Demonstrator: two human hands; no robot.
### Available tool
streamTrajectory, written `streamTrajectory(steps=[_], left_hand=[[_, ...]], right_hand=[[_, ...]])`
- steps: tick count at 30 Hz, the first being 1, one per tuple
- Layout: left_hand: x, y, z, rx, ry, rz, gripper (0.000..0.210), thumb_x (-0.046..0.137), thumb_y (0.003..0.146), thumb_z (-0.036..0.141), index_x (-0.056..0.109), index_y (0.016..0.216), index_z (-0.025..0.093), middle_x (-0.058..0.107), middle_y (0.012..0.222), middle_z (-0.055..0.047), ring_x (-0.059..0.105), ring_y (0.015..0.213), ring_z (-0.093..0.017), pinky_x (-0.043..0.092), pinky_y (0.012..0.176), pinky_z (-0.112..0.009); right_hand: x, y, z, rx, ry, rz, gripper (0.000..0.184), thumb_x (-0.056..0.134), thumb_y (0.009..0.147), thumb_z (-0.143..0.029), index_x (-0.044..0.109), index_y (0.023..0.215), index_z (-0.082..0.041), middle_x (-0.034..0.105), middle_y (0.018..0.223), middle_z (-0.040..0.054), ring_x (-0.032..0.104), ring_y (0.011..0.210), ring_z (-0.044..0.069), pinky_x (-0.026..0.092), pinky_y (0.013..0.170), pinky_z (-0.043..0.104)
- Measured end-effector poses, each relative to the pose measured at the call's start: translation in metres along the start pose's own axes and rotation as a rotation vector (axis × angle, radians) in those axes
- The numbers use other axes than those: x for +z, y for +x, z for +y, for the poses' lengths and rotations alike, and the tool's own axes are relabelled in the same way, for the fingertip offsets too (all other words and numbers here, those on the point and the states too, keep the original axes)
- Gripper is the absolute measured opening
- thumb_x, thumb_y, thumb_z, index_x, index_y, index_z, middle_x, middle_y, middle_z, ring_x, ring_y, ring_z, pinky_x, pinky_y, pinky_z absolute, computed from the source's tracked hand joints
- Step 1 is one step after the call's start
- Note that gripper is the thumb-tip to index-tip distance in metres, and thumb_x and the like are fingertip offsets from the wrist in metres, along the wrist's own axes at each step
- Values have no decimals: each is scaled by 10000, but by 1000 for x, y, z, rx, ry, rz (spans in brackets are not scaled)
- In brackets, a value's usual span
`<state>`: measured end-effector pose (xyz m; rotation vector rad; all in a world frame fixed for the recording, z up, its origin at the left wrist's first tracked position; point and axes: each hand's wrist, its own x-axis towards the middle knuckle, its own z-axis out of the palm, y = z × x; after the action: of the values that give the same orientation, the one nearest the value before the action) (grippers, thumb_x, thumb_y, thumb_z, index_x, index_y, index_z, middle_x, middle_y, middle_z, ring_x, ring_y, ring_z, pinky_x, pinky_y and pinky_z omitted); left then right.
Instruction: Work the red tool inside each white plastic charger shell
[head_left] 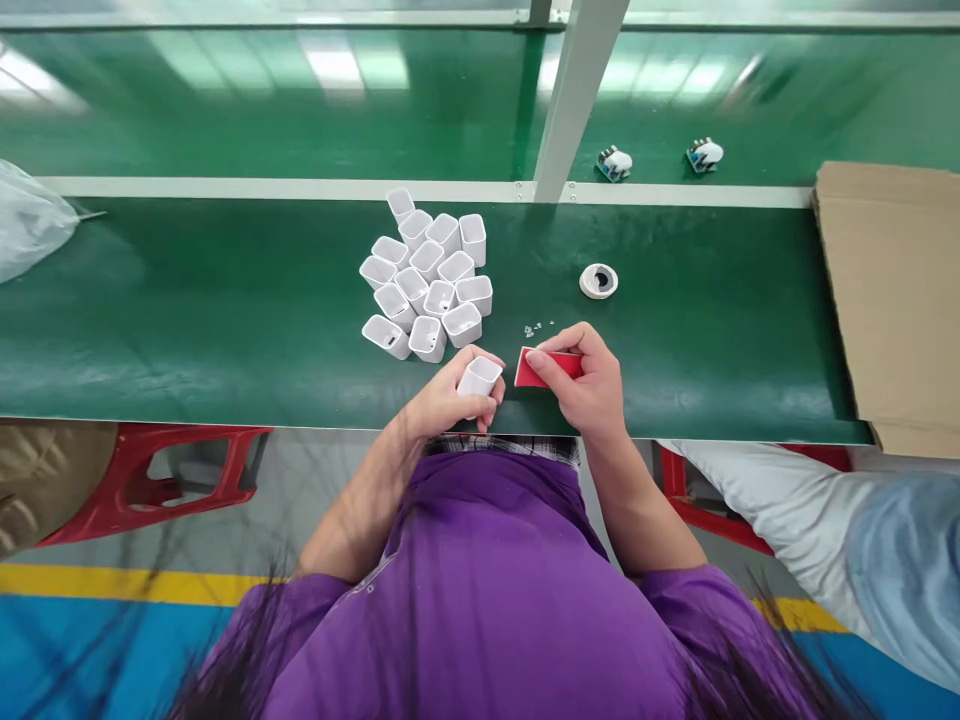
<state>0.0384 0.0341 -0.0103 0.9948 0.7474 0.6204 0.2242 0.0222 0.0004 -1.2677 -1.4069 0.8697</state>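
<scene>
My left hand point(459, 392) is wrapped round a white plastic housing point(480, 376), whose open end faces up, at the front edge of the green table. In my right hand point(592, 385) a flat red card point(536, 369) is pinched between thumb and fingers, a short gap to the right of the housing. Just beyond the card lie several tiny clear bits point(529, 331). A cluster of similar white housings point(427, 262) stands behind my left hand, mostly with open ends up. Farther back on the right sits a round white part point(598, 281) with a dark centre.
Two small circuit assemblies point(615, 164) rest behind the rail, right of a metal post point(574, 100). Cardboard point(892, 310) covers the table's right end. A clear plastic bag point(34, 222) lies far left. Red stools point(180, 480) and another person's leg point(780, 520) are below the edge.
</scene>
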Motion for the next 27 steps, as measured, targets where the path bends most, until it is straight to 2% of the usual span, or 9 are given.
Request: streamTrajectory(steps=[5,10,12,15,16,19,21,24,27], left_hand=[[1,3,0,10,-48,23,440,658,603,218,404,961,179,558,651,62,534,432,-97,428,364,-196],[-2,1,-4,16,68,41,403,638,625,207,406,954,178,548,566,69,515,433,-101,414,412,-197],[-1,-2,-6,109,163,94,410,674,634,211,426,958,175,582,645,44,554,523,-103,442,486,-205],[6,-8,-6,256,400,227,443,742,672,264,485,1019,169,647,881,-30,625,759,-140,490,660,-244],[9,-11,-5,279,496,275,455,756,684,292,506,1043,169,654,933,-44,630,809,-152,491,699,-256],[17,-17,2,355,751,408,437,762,704,322,559,1063,176,658,982,-45,630,853,-165,486,737,-268],[20,-20,6,415,878,449,404,745,715,289,573,1063,177,661,1013,-43,630,890,-170,486,768,-267],[21,-21,10,409,948,475,408,731,720,275,565,1079,174,657,1029,-41,627,889,-167,484,776,-259],[22,-21,10,344,907,467,448,723,730,308,541,1114,167,646,1028,-44,620,853,-156,482,754,-253]], right_hand=[[6,-4,-3,74,78,-49,309,671,829,-456,541,775,-181,601,721,-2,539,633,105,455,612,250],[17,-3,-6,26,100,-186,285,665,831,-449,574,803,-180,609,721,-8,529,615,98,442,595,241],[15,0,-4,18,47,-167,262,674,830,-422,582,796,-178,613,723,-10,537,630,100,443,615,244],[6,2,-2,14,38,-39,222,670,841,-365,567,779,-179,621,733,-8,556,647,101,449,622,243],[2,1,-2,1,56,-31,208,670,841,-349,564,781,-181,624,735,-8,562,645,101,451,614,241],[-5,-3,-3,-85,101,-119,176,687,830,-318,573,797,-189,634,739,-9,573,632,99,452,586,233],[-6,-6,-3,-139,108,-173,166,698,822,-301,575,807,-191,641,749,-10,576,631,97,449,578,228],[-2,-9,-3,-162,98,-213,163,700,820,-292,573,819,-189,647,762,-7,575,630,96,447,576,225],[3,-9,-4,-146,75,-211,188,698,819,-328,574,826,-186,646,763,-6,570,628,99,450,581,228]])
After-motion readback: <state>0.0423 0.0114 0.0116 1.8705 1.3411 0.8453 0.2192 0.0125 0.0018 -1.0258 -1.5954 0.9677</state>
